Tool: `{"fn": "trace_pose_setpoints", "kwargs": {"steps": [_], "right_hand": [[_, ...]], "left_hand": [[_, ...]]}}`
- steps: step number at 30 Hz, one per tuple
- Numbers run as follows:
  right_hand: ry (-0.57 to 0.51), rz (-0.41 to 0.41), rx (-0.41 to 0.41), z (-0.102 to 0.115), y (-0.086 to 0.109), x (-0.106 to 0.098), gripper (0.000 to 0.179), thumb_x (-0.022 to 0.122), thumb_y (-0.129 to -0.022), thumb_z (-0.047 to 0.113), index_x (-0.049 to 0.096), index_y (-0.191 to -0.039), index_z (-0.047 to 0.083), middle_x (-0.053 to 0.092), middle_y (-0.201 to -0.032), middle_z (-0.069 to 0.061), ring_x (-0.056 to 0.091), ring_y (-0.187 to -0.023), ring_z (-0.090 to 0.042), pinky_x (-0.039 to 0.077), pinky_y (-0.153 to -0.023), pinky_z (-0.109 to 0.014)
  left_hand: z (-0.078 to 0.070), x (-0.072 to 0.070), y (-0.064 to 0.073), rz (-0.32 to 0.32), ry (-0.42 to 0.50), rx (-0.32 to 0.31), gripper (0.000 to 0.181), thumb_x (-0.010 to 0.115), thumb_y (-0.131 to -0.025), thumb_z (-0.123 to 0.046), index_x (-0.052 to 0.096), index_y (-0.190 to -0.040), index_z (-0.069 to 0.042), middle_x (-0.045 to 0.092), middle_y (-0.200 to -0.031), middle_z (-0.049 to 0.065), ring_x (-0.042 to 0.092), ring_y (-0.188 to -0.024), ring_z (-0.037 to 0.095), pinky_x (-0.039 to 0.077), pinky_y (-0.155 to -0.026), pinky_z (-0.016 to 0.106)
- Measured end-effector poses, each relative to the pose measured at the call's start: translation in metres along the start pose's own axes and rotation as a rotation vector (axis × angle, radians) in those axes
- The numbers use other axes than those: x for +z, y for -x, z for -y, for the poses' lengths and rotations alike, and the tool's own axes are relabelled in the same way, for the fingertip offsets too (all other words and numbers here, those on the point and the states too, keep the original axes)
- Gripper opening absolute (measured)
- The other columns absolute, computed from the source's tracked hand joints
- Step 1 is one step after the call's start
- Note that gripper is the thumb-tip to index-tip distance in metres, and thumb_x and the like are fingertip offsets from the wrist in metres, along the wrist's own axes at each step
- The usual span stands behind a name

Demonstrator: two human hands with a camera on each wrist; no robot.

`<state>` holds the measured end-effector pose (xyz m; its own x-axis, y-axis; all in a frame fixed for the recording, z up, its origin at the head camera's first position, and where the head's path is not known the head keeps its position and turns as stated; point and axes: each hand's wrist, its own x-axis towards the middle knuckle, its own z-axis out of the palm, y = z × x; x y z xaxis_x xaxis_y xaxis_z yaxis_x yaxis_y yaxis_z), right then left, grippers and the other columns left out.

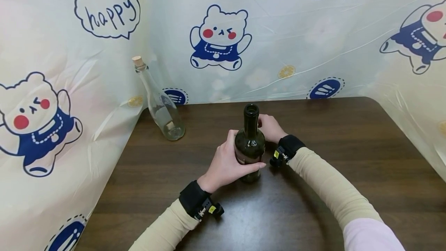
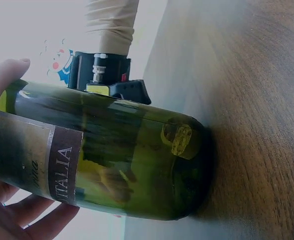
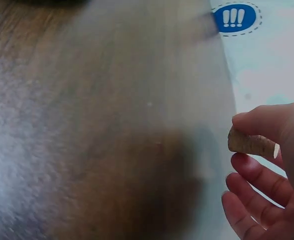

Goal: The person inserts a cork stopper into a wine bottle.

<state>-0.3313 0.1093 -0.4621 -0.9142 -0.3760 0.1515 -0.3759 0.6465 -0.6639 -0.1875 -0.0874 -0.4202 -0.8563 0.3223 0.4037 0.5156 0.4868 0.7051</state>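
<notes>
A dark green glass wine bottle (image 1: 250, 146) with an uncorked mouth stands about upright at the middle of the table, its base close to the wood. My left hand (image 1: 228, 164) grips it round the body, the thumb across the near side and over part of the label. In the left wrist view the label (image 2: 64, 165) reads "ITALIA", and a small cork-like piece (image 2: 180, 140) shows through the glass near the base. Behind the bottle, my right hand (image 1: 271, 128) pinches a cork (image 3: 251, 143) between thumb and fingers; the bottle hides those fingertips in the head view.
A clear glass bottle (image 1: 163, 113) with a cork stopper (image 1: 138, 61) in its neck stands at the table's back left, with a small cork-like piece inside. The dark wooden table (image 1: 331, 189) meets a printed sheet (image 1: 278, 42) at the back and sides.
</notes>
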Motion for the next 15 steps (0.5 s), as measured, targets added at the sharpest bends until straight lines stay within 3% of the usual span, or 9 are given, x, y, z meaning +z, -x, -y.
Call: {"fn": "trace_pose_setpoints", "kwargs": {"steps": [5,8,12,15], "right_hand": [[-0.035,-0.038,-0.022,0.006,0.001,-0.011,0.013,0.068,-0.094,0.019,0.068,-0.1,0.007,0.069,-0.092,-0.012,0.061,-0.084,-0.027,0.048,-0.077,-0.042],[-0.039,-0.059,-0.033,0.012,0.001,-0.019,0.012,0.065,-0.095,0.018,0.066,-0.098,0.006,0.064,-0.089,-0.012,0.059,-0.083,-0.026,0.045,-0.077,-0.041],[-0.048,-0.076,-0.015,0.019,0.003,-0.029,0.014,0.058,-0.096,0.017,0.063,-0.094,0.004,0.056,-0.085,-0.013,0.05,-0.076,-0.028,0.037,-0.074,-0.04],[-0.074,-0.086,0.011,0.025,0.005,-0.036,0.02,0.056,-0.099,0.02,0.068,-0.103,0.004,0.061,-0.091,-0.013,0.052,-0.078,-0.028,0.039,-0.074,-0.04]], "left_hand": [[0.0,0.0,0.0,0.001,0.001,-0.004,0.086,0.083,-0.073,-0.058,0.042,-0.136,-0.017,0.067,-0.108,-0.005,0.066,-0.087,0.006,0.057,-0.074,0.033],[0.0,0.0,0.0,0.0,0.001,-0.007,0.086,0.084,-0.072,-0.058,0.042,-0.136,-0.018,0.068,-0.107,-0.005,0.066,-0.085,0.006,0.057,-0.074,0.034],[0.0,0.001,0.001,-0.003,0.005,-0.013,0.086,0.084,-0.072,-0.058,0.042,-0.136,-0.018,0.068,-0.109,-0.006,0.067,-0.091,0.006,0.057,-0.078,0.035],[0.0,0.001,0.001,-0.004,0.007,-0.016,0.087,0.085,-0.071,-0.057,0.042,-0.136,-0.018,0.069,-0.113,-0.005,0.067,-0.096,0.008,0.057,-0.081,0.037]]}}
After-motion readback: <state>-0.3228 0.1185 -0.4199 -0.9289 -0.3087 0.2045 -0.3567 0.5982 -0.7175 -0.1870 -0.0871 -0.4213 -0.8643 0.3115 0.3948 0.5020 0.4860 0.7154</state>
